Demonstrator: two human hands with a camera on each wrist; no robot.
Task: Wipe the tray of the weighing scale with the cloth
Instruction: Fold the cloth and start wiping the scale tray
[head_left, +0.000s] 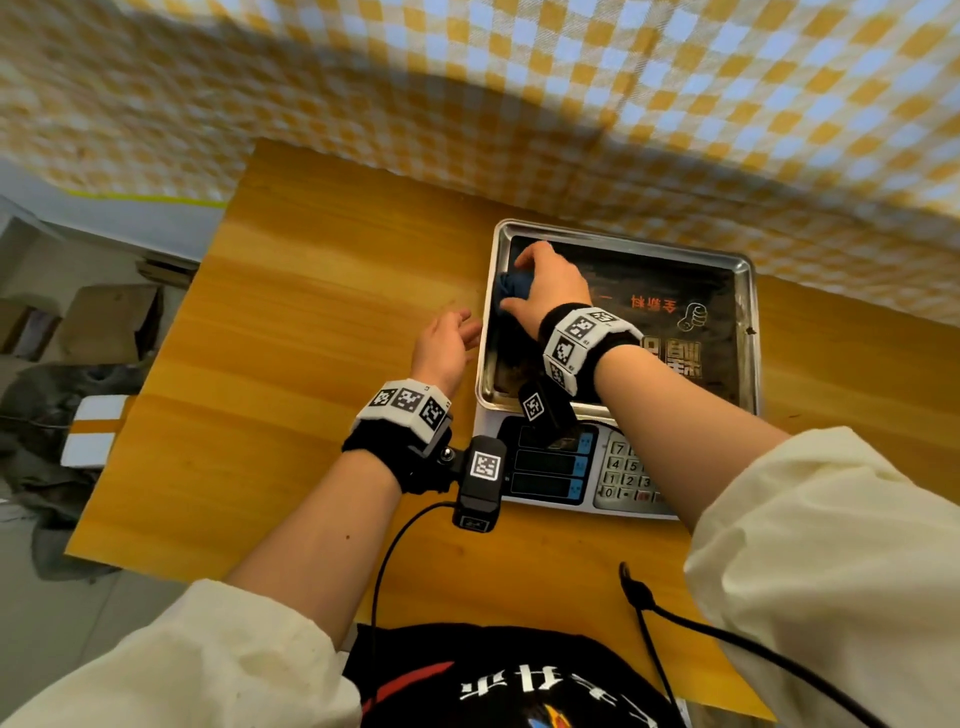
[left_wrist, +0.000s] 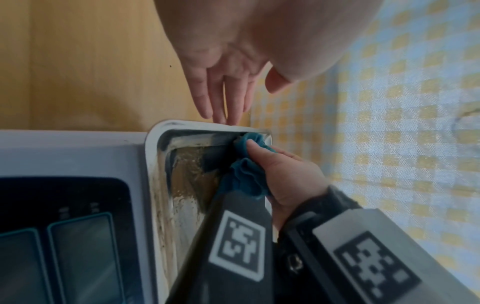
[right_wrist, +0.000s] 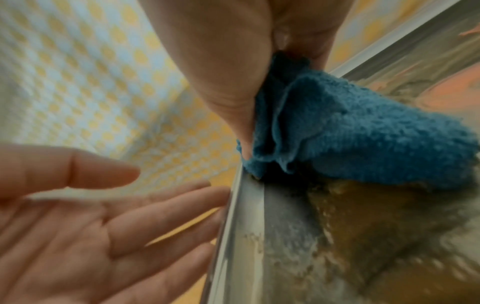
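A steel tray (head_left: 748, 291) sits on top of a weighing scale (head_left: 597, 483) on the wooden table. My right hand (head_left: 545, 283) grips a bunched blue cloth (head_left: 514, 288) and presses it into the tray's far left corner. The cloth (right_wrist: 350, 131) is crumpled under the fingers against the tray wall (right_wrist: 249, 216). Brown smears cover the tray floor (left_wrist: 187, 174) near the cloth (left_wrist: 246, 176). My left hand (head_left: 447, 338) is flat with straight fingers, its fingertips (left_wrist: 221, 117) touching the outer left rim of the tray (left_wrist: 155, 164).
The scale's display and keypad (head_left: 623, 467) face me at the near edge. A yellow and white checked cloth (head_left: 519, 78) hangs behind the table. Black cables (head_left: 675, 618) run across the table (head_left: 311, 312) toward me. Boxes and clutter (head_left: 104, 322) lie on the floor at left.
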